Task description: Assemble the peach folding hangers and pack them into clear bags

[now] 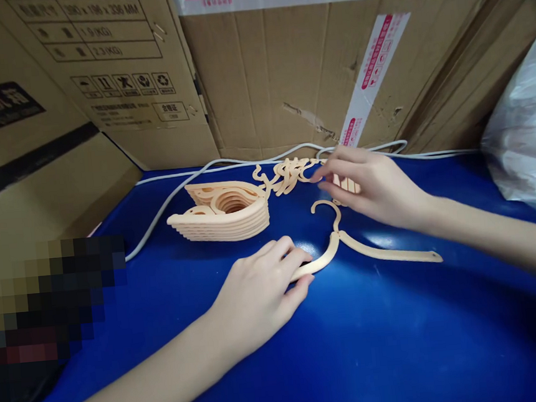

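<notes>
Pinching the tip of one arm of a hanger (334, 240): that's the left hand (261, 289), knuckles up, low centre. Thumb and forefinger are closed on the plastic, and the other fingers are curled close beside them, resting on the blue table (402, 339).

Hanger: peach plastic, lying flat on the table and opened out, arms spread in a shallow V. The other arm runs off to the right, free. Its hook points away toward the boxes and ends just beside the right hand.

Right hand (374, 185): comes in from the right, palm down, fingers long and nearly straight, pointing left. Fingertips are on a bunch of hooks (289, 174), same peach colour, lying at the far side of the table. Can't tell whether it actually grips one or only touches. More peach plastic shows under the palm, mostly hidden.

Left of the hooks, touching them: a stack of folded hangers (225, 217), neatly piled, well apart from the left hand.

A white cable (174, 197) runs along the far edge behind the stack and hooks, then drops toward the left edge. Cardboard boxes (261, 70) wall in the back and left. A white plastic bag (529, 128) sits at the far right, off the table edge. Lower left is blurred out.
</notes>
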Tool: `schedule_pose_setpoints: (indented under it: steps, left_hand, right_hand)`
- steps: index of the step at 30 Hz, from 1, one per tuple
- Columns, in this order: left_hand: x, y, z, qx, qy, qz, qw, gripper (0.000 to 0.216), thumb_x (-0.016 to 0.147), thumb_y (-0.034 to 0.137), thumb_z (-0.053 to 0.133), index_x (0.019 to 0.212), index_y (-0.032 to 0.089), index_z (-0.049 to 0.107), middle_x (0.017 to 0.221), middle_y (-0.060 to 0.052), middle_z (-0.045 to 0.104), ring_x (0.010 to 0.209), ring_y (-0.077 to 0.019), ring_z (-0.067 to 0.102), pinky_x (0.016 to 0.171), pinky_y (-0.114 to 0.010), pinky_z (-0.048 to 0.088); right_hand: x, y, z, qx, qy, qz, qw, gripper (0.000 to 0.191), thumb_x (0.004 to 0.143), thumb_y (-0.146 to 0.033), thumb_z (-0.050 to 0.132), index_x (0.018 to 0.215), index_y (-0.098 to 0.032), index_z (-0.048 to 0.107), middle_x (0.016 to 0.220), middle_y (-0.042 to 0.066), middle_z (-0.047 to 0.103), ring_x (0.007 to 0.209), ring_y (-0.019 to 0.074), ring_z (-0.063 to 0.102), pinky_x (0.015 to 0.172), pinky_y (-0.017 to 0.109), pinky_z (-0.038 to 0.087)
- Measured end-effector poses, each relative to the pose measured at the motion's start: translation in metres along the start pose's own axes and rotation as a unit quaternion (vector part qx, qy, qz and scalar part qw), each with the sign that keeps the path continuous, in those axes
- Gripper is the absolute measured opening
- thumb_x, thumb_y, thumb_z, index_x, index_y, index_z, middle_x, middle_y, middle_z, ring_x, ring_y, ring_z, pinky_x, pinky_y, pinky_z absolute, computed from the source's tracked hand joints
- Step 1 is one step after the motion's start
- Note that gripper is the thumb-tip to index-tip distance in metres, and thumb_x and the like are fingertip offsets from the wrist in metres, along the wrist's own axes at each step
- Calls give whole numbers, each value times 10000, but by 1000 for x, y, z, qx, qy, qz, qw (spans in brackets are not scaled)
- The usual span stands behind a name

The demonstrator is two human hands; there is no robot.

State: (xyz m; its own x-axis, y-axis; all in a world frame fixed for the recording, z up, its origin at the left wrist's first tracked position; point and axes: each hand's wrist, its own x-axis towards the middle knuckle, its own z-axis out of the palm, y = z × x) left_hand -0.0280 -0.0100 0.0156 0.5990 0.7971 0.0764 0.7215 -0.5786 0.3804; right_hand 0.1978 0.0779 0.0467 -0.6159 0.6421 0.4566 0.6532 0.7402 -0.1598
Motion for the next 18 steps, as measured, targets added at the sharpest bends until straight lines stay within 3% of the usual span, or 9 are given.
schedule_pose_setpoints:
  steps: [2, 6, 8, 13, 18]
  left_hand:
    - [1, -1, -1, -21, 1, -5, 1000, 178, 944, 243, 522, 1067, 220, 649, 990, -4, 643, 834, -152, 625, 611, -242, 432]
    - [1, -3, -2, -41, -4, -4, 999, 178, 950, 255, 513, 1073, 235, 640, 1002, 3, 646, 837, -144, 628, 617, -238, 428]
    - [0, -3, -1, -43, -6, 1, 999, 179, 953, 252, 512, 1083, 238, 634, 1003, 5, 643, 859, -147, 632, 631, -241, 435]
    - [0, -4, 0, -41, 9, 4, 999, 256, 935, 275, 570, 1189, 253, 584, 1022, 16, 631, 802, -146, 621, 626, -260, 426]
    - [0, -2, -1, -95, 42, -1, 995, 257, 947, 335, 564, 1192, 257, 558, 1045, 26, 611, 777, -127, 591, 618, -254, 413]
  right_hand:
    - [20, 15, 7, -83, -13, -29, 996, 250, 956, -229, 486, 1081, -160, 691, 1009, 121, 638, 898, 235, 597, 784, 381, 456]
    - [46, 39, 26, -130, -94, -91, 983, 364, 962, -232, 485, 1289, -172, 632, 1148, 153, 607, 1038, 269, 577, 866, 398, 441]
    - [53, 44, 34, -146, -115, -119, 975, 370, 962, -234, 484, 1299, -176, 627, 1170, 160, 596, 1048, 275, 567, 868, 399, 430]
    - [60, 42, 46, -203, -115, -192, 953, 287, 976, -212, 451, 1121, -137, 687, 1105, 156, 612, 948, 248, 556, 811, 383, 400]
    - [63, 35, 42, -293, -86, -263, 915, 298, 1000, -174, 374, 937, -126, 662, 1018, 133, 642, 889, 234, 539, 755, 376, 373]
